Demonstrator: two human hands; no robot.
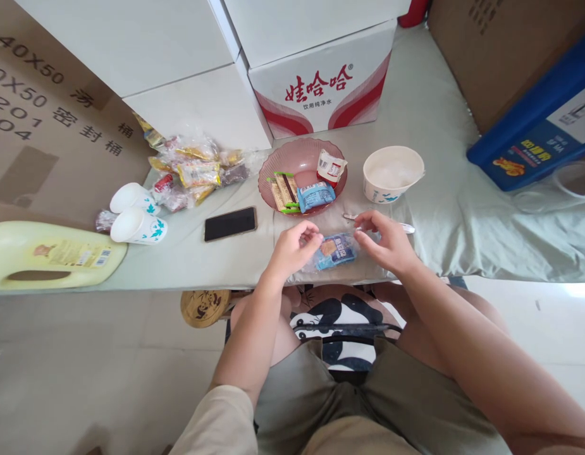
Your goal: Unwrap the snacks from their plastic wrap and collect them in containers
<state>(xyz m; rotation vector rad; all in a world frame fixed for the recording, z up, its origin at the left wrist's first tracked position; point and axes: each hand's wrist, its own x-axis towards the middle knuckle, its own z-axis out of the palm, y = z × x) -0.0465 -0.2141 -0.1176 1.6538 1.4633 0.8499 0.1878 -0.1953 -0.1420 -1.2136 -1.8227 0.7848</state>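
A small blue snack packet lies near the table's front edge, with clear plastic film around it. Curled at its left side is my left hand; thumb and forefinger come close together by the film, and whether anything thin is between them is hard to see. On the other side, my right hand hovers with thumb and forefinger bent and apart. A thin metal utensil lies partly hidden beneath that hand. Just behind stands a pink glass bowl holding a blue packet, striped green-ended packets and a white-and-red packet.
Right of the bowl stands a white paper tub with whitish contents. A phone lies to the left, near two paper cups, bagged snacks and a yellow jug. Cartons and a blue container border the table.
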